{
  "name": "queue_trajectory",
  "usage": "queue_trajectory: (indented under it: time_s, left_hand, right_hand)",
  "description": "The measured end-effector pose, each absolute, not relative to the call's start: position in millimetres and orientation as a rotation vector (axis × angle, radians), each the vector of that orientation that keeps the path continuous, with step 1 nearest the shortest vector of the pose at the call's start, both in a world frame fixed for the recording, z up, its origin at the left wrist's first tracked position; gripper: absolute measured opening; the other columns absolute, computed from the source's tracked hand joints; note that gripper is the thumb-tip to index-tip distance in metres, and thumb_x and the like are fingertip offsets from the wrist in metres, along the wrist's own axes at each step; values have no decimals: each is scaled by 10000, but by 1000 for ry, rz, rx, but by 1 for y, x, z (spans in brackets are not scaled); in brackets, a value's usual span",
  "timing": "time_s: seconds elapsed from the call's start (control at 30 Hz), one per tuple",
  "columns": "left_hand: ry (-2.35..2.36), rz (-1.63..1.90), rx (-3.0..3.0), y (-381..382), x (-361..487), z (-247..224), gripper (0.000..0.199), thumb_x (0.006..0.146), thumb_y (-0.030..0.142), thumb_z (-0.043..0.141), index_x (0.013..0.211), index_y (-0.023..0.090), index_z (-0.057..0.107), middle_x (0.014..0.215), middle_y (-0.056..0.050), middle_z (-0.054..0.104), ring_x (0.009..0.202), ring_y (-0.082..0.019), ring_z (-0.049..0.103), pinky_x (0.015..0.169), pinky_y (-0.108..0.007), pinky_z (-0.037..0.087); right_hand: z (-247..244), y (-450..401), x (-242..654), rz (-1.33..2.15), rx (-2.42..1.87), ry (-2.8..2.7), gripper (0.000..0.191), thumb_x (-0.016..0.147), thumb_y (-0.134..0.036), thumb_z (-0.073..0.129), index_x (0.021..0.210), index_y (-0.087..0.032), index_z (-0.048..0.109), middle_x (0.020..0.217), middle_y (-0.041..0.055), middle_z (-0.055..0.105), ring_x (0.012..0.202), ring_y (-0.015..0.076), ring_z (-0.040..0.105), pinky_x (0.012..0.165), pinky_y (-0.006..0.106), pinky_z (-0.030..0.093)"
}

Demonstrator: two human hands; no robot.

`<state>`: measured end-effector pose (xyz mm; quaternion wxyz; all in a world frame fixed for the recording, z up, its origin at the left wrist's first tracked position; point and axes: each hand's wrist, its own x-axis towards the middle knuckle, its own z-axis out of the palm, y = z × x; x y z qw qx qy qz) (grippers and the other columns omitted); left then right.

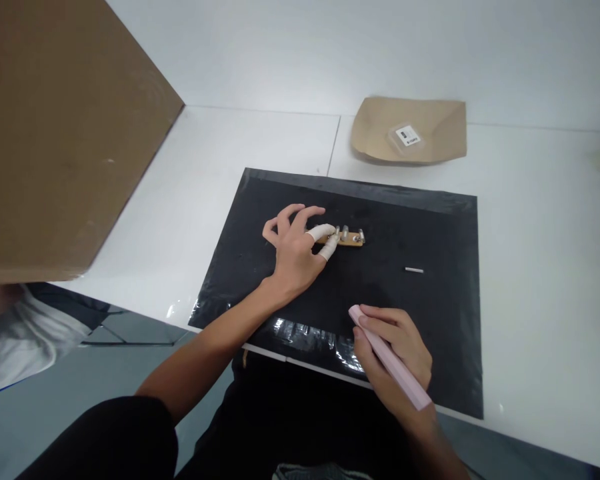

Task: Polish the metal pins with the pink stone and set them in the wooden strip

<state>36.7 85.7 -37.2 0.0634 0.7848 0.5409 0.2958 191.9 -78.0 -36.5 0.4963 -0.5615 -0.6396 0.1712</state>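
Observation:
My left hand point(300, 250) reaches over a black mat, thumb and index finger wrapped in white covers. Those two tips pinch at a small metal piece on a narrow yellowish strip point(351, 243); part of the strip is hidden under the fingers. Several short silvery metal pieces point(345, 233) stand on the strip. The other fingers of this hand are bent and lifted. Lower right, my right hand point(400, 347) is closed around a pale pink faceted stick point(393, 363), like a thick pen or tool handle. It is held apart from the strip.
The black mat point(430, 233) lies on a white table point(540, 267). A short silvery rod point(414, 270) rests on it at the right. Behind is a brown paper tray point(445, 127) holding a small clear labelled case point(407, 137). A brown panel point(70, 133) stands left, with another person's sleeve point(30, 340) below.

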Motion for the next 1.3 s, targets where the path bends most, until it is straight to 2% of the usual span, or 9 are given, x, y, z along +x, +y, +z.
queue_trajectory:
  time_s: [0.73, 1.17, 1.3]
  left_hand:
    - [1656, 948, 2353, 84, 35, -39, 26, 961, 289, 780, 967, 305, 800, 1365, -14, 764, 1389, -355, 555, 1058, -566, 294]
    - [1654, 916, 2311, 84, 34, -36, 62, 950, 314, 781, 1012, 308, 789, 1385, -42, 759, 1383, -376, 557, 1064, -595, 302]
    - [1651, 894, 2276, 82, 35, -31, 172, 924, 350, 814, 1086, 308, 775, 1389, -53, 753, 1400, -380, 540, 1085, -584, 290]
  right_hand:
    - [-32, -74, 191, 382, -1383, -1552, 203, 962, -58, 691, 1121, -183, 702, 1125, 52, 711, 1000, 100, 737, 915, 187, 623]
    - [-30, -72, 191, 401, -1386, -1534, 220, 954, -63, 689, 1114, -213, 702, 1107, 64, 726, 971, 161, 767, 826, 271, 677]
    - [-31, -72, 191, 408, -1376, -1534, 231, 952, -59, 693, 1117, -221, 703, 1112, 65, 726, 990, 168, 763, 842, 289, 679]
